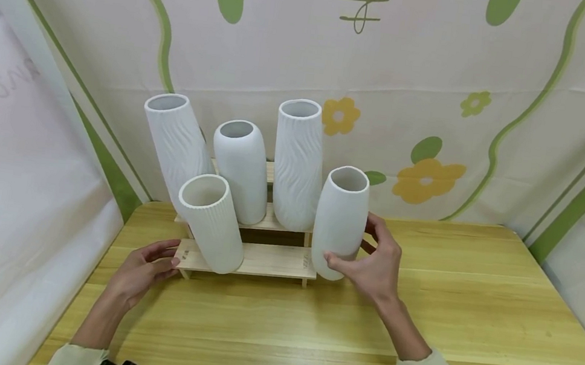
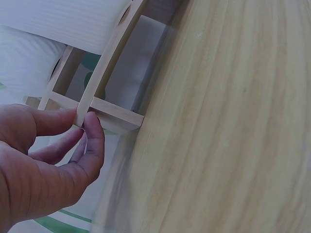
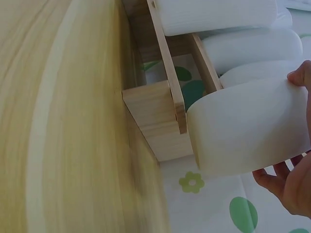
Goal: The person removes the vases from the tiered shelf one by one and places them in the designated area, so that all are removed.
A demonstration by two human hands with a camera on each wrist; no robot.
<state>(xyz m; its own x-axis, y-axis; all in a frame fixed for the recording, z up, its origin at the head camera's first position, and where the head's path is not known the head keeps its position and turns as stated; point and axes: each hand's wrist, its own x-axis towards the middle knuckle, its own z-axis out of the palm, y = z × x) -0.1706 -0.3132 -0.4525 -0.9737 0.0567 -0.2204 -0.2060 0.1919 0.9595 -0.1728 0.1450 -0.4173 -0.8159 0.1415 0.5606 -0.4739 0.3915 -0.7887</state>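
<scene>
My right hand (image 1: 376, 267) grips a smooth white vase (image 1: 340, 228), thumb on its near side and fingers behind. The vase stands upright at the right end of a stepped wooden stand (image 1: 272, 259), overlapping the lowest board's end in the head view. In the right wrist view its base (image 3: 204, 141) is beside that board end. My left hand (image 1: 141, 270) pinches the left end of the lowest board (image 2: 92, 87) between thumb and fingers. On that board a ribbed white vase (image 1: 215, 228) leans left in the head view.
Behind, on the higher boards, stand a smooth vase (image 1: 243, 170), a wavy-patterned vase (image 1: 299, 165) and another wavy one (image 1: 177, 138) at the left. The wooden table (image 1: 472, 326) extends right and forward. A flower-printed cloth (image 1: 263, 63) hangs at the back.
</scene>
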